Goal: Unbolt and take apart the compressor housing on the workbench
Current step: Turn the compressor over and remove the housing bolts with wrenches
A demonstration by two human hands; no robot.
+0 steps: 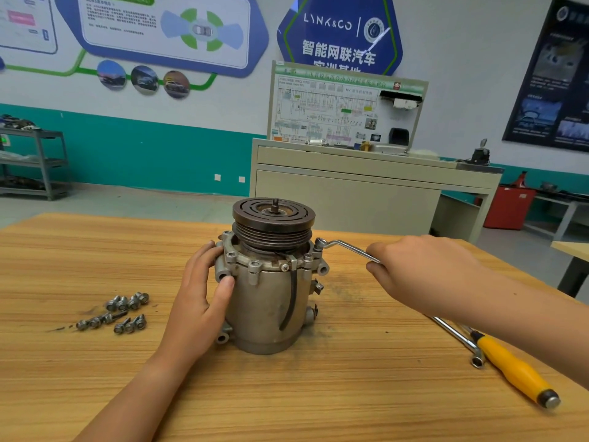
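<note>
On the workbench [95, 256], the compressor housing [269, 295] stands upright, the left hand [199, 298] clasping its side. The right hand [424, 272], fingers curled, grips a wrench [345, 248] seated on a rim bolt [318, 245].

Holds the compressor housing [267, 301] with the left hand [204, 291], fingers [207, 253] curved round its left side, thumb pressed flat against the front wall. Extends the left forearm up from the lower edge, wrist nearly straight. Grips the wrench [350, 247] handle in the right hand [424, 272], knuckles upward, fingers curled beneath. Stretches the bare right forearm in from the right edge
</note>
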